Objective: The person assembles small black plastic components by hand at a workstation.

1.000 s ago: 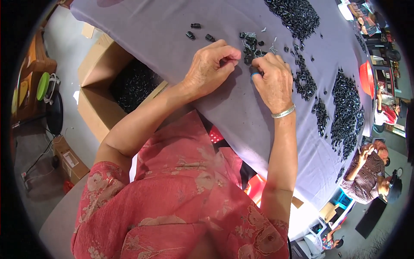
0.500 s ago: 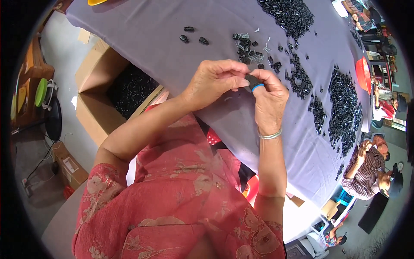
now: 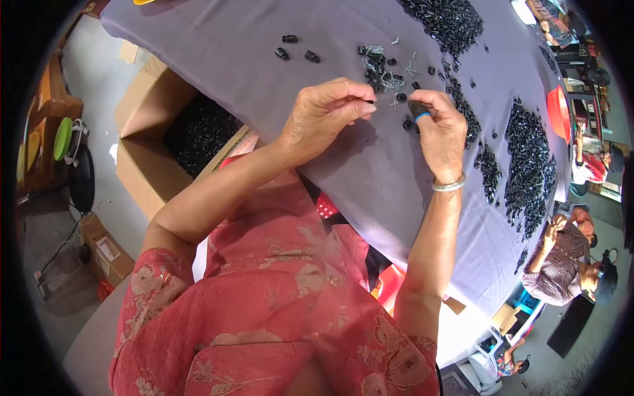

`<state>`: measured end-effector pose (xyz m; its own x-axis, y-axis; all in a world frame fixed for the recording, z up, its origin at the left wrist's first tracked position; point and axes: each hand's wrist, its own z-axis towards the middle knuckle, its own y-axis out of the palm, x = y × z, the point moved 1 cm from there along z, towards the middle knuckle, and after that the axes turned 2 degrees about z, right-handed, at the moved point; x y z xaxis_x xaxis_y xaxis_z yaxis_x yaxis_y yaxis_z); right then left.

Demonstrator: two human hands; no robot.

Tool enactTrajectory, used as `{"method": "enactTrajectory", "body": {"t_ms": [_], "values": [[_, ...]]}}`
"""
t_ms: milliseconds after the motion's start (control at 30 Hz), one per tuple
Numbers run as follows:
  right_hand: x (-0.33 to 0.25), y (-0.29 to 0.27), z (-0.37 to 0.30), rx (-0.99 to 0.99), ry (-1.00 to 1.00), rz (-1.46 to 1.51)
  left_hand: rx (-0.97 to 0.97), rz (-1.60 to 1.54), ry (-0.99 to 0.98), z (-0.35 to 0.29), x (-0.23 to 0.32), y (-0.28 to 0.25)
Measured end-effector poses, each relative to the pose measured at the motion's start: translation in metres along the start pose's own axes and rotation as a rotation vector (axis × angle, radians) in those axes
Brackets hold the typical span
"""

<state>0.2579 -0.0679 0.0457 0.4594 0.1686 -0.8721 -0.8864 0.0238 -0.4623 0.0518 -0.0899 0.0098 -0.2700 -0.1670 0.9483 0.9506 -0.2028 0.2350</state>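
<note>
Over the purple-grey cloth, my left hand is closed in a pinch on a small black part, of which only a dark sliver shows at the fingertips. My right hand is apart from it, to the right, its fingers curled together above loose black plastic parts. A dark finger cover with a blue band is on that hand's thumb; whatever its fingertips hold is hidden. Just beyond both hands lies a small mixed heap of black parts and thin silver screws.
Three black pieces lie apart at the far left. Large piles of black parts spread right and at the far edge. An open cardboard box of black parts stands left. A red basin and other people are at right.
My hands have come apart from each other. The right hand has moved right, toward the loose parts; the left has shifted slightly left and still pinches.
</note>
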Motion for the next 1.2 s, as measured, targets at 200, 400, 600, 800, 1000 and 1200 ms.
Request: {"method": "enactTrajectory", "body": {"t_ms": [200, 400, 600, 800, 1000, 1200], "values": [[-0.008, 0.011, 0.007, -0.106, -0.23, -0.355, 0.028, 0.084, -0.021, -0.001, 0.0, 0.001], [0.001, 0.012, 0.01, -0.139, -0.269, -0.382, 0.055, 0.065, -0.063, -0.002, -0.003, 0.005], [0.003, 0.013, 0.005, -0.083, -0.059, -0.036, 0.036, 0.131, -0.025, -0.001, -0.005, 0.004], [-0.004, 0.007, 0.0, -0.027, 0.133, 0.324, -0.067, 0.241, -0.047, 0.008, -0.005, 0.004], [-0.019, 0.017, -0.014, -0.066, 0.007, 0.39, -0.115, 0.304, -0.067, 0.009, -0.003, 0.008], [-0.02, 0.026, -0.016, -0.072, -0.086, 0.327, -0.126, 0.295, -0.07, 0.008, -0.005, 0.008]]}}
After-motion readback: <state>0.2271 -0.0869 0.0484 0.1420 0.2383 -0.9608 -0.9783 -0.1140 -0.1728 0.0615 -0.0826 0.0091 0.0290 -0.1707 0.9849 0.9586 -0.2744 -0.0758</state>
